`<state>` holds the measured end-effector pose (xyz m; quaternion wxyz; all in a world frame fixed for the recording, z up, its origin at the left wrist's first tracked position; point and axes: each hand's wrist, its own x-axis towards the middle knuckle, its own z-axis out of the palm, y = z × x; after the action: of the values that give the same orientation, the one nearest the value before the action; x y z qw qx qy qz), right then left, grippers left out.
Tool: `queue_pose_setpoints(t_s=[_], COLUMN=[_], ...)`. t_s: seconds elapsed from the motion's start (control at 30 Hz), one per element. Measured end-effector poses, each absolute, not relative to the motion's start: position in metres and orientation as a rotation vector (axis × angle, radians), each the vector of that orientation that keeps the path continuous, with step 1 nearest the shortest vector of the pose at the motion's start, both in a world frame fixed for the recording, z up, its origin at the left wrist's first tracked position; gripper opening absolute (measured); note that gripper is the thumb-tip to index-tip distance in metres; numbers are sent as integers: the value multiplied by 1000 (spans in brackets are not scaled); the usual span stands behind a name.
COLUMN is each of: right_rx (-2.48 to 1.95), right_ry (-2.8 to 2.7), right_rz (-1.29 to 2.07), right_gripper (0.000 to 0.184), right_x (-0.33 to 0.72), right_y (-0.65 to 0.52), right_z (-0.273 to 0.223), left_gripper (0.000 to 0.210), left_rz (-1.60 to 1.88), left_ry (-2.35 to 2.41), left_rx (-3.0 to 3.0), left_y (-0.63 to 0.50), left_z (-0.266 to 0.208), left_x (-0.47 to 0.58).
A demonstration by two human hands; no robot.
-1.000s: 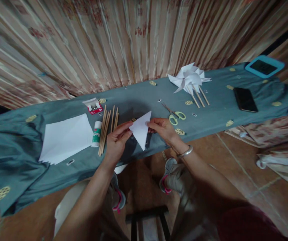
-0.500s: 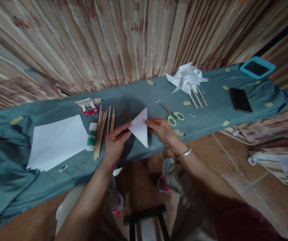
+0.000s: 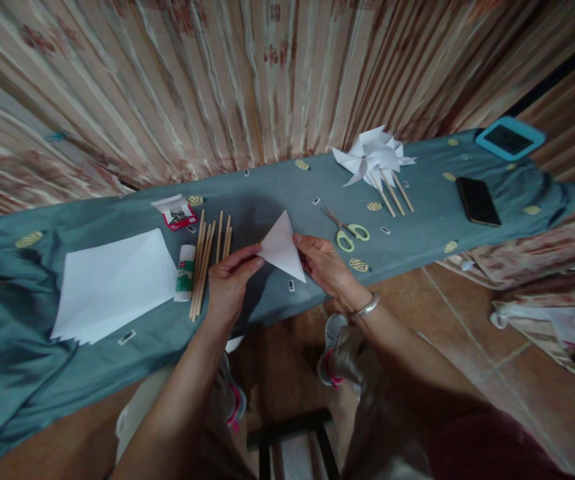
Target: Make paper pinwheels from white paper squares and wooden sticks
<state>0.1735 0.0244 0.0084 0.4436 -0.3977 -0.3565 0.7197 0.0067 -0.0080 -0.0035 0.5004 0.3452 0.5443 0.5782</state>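
A sheet of white paper (image 3: 283, 248), folded into a triangle, is held up over the cloth between my two hands. My left hand (image 3: 232, 277) pinches its left corner between thumb and fingers. On the opposite side my right hand (image 3: 323, 263) grips the long edge, thumb at the front and the other fingers partly hidden behind. Left of my left hand lie several wooden sticks (image 3: 202, 267) and a green-and-white glue stick (image 3: 185, 273). Scissors (image 3: 346, 230) with green handles rest beyond my right hand.
A stack of white paper (image 3: 115, 283) lies at left, near an opened red box (image 3: 180, 215) of small metal pieces. Paper pinwheels (image 3: 375, 157) on sticks, a dark phone (image 3: 477, 201) and a blue-framed device (image 3: 510, 138) are at right on the blue-green cloth (image 3: 277, 183).
The folded triangle has tilted in my hands, its top corner swinging left and its bottom corner right. Both hands keep hold of it. The view has shifted slightly.
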Motion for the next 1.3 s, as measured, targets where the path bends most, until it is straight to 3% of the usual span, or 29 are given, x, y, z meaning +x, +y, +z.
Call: queue_pose_setpoints(t_s=[1.3], right_rx=[-945], right_ry=[-865], right_rz=[1809], right_gripper=[37], right_x=[158], right_y=[15], right_z=[12], left_gripper=[36], left_rz=[1489], left_ry=[1101], left_rx=[672], left_y=[-13], left_z=[11], left_x=[2])
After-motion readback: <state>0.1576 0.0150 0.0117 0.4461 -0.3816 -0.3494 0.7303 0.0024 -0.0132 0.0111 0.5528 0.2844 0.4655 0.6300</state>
